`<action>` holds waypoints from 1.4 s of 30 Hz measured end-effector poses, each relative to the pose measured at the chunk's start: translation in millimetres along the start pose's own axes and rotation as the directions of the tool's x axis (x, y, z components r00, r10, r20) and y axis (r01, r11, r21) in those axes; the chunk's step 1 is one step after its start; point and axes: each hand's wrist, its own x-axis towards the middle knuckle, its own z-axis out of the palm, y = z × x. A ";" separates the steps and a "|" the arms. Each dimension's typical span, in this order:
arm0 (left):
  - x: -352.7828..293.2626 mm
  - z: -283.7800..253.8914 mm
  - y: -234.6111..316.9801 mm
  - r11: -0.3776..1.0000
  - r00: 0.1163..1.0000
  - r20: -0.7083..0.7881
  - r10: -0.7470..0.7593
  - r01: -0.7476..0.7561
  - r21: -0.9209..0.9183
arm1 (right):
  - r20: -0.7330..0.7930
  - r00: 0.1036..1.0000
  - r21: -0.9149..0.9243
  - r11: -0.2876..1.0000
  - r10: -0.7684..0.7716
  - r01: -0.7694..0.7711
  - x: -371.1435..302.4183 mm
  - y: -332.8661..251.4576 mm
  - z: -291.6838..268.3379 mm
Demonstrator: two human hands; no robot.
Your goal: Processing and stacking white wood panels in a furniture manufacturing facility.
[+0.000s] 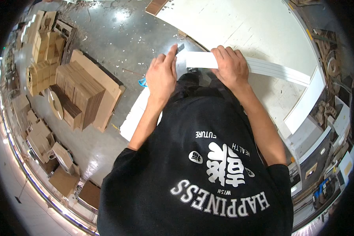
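My right hand (231,67) is closed over a white flat strip (201,60), its fingers wrapped across the top. On the right of that hand, several long white strips (279,70) lie together and reach toward the far side of the white board. My left hand (161,76) is just left of the strip's end, fingers curled and index finger stretched forward. Beside that fingertip is a small dark grey piece (180,48); whether the hand grips it is hidden. A blue curved item (142,82) shows behind my left wrist.
A large white board (232,23) spans the upper right, with a white panel (306,102) at its right edge. Stacked cardboard (80,92) stands on the grey floor (118,43) at left, amid scattered white scraps. Grey cabinets (314,153) and clutter line the right.
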 end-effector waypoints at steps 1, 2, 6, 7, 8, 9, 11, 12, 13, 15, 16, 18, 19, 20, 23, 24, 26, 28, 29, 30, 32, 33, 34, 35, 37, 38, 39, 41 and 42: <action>5.3 -2.0 -2.3 1.000 1.000 -0.016 -0.024 0.023 -0.019 | -0.004 1.000 0.003 1.000 0.001 -0.001 -0.1 0.1 0.3; 7.8 -3.6 -4.6 0.998 0.998 -0.031 -0.047 0.045 -0.039 | -0.007 1.000 0.006 1.000 0.003 -0.003 0.0 -0.3 -0.1; 10.0 1.7 -5.3 0.989 0.998 -0.055 0.021 -0.029 -0.143 | -0.037 0.999 -0.004 1.000 -0.014 0.013 -0.1 5.5 -5.4; 9.1 3.3 -6.7 0.978 0.999 -0.037 0.040 -0.047 -0.204 | -0.029 1.000 -0.007 1.000 -0.008 0.008 0.0 4.8 -5.1; 8.7 3.7 -7.7 0.963 0.998 -0.018 0.060 -0.062 -0.263 | -0.020 1.000 -0.011 1.000 -0.002 0.002 0.1 3.9 -4.8; 8.5 2.5 -8.0 0.963 0.998 -0.014 0.061 -0.063 -0.261 | -0.019 1.000 -0.008 1.000 0.001 -0.001 0.2 2.6 -4.9; 8.2 -0.7 -9.6 0.948 0.994 0.033 0.107 -0.092 -0.303 | -0.046 0.999 0.019 1.000 -0.010 0.011 1.3 -0.9 -5.0; 9.7 -0.6 -10.6 0.948 0.993 0.036 0.109 -0.093 -0.303 | -0.045 0.999 0.020 1.000 -0.007 0.008 1.7 -1.3 -4.9; 12.2 -0.1 -12.1 0.915 0.993 0.040 0.112 -0.087 -0.393 | -0.052 0.999 0.024 1.000 -0.007 0.008 2.0 -1.8 -4.8; 16.9 2.2 -14.2 0.874 0.992 0.045 0.114 -0.079 -0.480 | -0.058 0.998 0.028 1.000 -0.007 0.008 2.3 -1.6 -3.8; 19.1 3.9 -15.5 0.852 0.988 0.022 0.152 -0.119 -0.510 | -0.056 0.998 0.029 1.000 -0.006 0.008 2.7 -1.1 -3.1; 21.3 7.0 -20.1 0.827 0.982 -0.002 0.187 -0.158 -0.539 | -0.054 0.999 0.030 1.000 -0.006 0.008 3.0 -1.4 -3.9; 21.0 8.7 -25.6 0.843 0.961 -0.032 0.274 -0.256 -0.473 | -0.035 0.999 0.035 0.999 0.000 0.002 3.3 -2.1 -6.1; 19.8 10.7 -29.3 0.846 0.931 -0.055 0.360 -0.351 -0.402 | -0.017 1.000 0.039 0.999 0.005 -0.004 3.6 -2.5 -7.3; 2.1 13.0 -29.1 0.839 0.903 -0.064 0.426 -0.420 -0.346 | -0.023 1.000 0.026 1.000 0.006 -0.006 3.5 -1.3 -5.2; -5.1 13.8 -27.9 0.846 0.898 -0.078 0.434 -0.435 -0.309 | -0.022 1.000 0.026 1.000 0.008 -0.007 3.3 -1.1 -5.3; -16.0 10.0 -35.1 0.800 0.840 0.005 0.542 -0.515 -0.309 | -0.043 0.999 0.044 0.999 0.002 0.000 2.2 -0.9 -5.5; -24.0 16.3 -40.6 0.745 0.801 0.015 0.598 -0.548 -0.380 | -0.037 0.999 0.042 0.999 0.009 -0.008 1.7 -0.9 -3.3; -24.6 20.5 -43.9 0.745 0.801 0.017 0.598 -0.548 -0.380 | -0.030 0.999 0.039 0.999 0.019 -0.017 1.7 -1.1 -2.1; -23.4 20.4 -42.3 0.790 0.865 -0.050 0.499 -0.478 -0.383 | -0.025 0.999 0.037 0.999 0.020 -0.019 1.5 -1.8 -3.0; -17.0 21.7 -39.9 0.845 0.939 -0.138 0.315 -0.344 -0.410 | -0.058 0.998 0.040 0.999 -0.009 0.011 1.8 -4.2 -5.0; -10.4 24.7 -37.8 0.844 0.940 -0.140 0.312 -0.342 -0.413 | -0.055 0.998 0.037 0.999 -0.012 0.014 2.7 -3.9 -5.0; -4.3 28.1 -36.8 0.840 0.938 -0.158 0.308 -0.346 -0.417 | -0.063 0.998 0.045 0.999 -0.011 0.014 3.6 -4.2 -4.5; -2.1 29.7 -36.6 0.837 0.937 -0.176 0.303 -0.350 -0.420 | -0.071 0.997 0.054 0.998 -0.011 0.015 4.0 -5.0 -3.9; -7.5 38.0 -42.9 0.826 0.922 -0.185 0.340 -0.387 -0.410 | -0.070 0.998 0.053 0.999 -0.009 0.013 5.2 -3.1 -2.5; -12.8 35.6 -47.0 0.754 0.863 -0.116 0.492 -0.489 -0.439 | -0.067 0.998 0.061 0.998 -0.007 0.011 5.7 -2.7 -1.7; -18.2 30.9 -46.7 0.664 0.773 -0.051 0.633 -0.575 -0.478 | -0.069 0.998 0.057 0.998 -0.003 0.007 5.9 -2.1 -1.8; -24.1 26.0 -42.4 0.634 0.704 -0.024 0.709 -0.653 -0.414 | -0.041 0.999 0.059 0.998 0.009 -0.007 6.4 -0.2 -2.3; -27.2 32.5 -49.3 0.679 0.795 -0.103 0.597 -0.570 -0.462 | -0.047 0.999 0.058 0.998 0.019 -0.016 5.8 -0.6 -3.2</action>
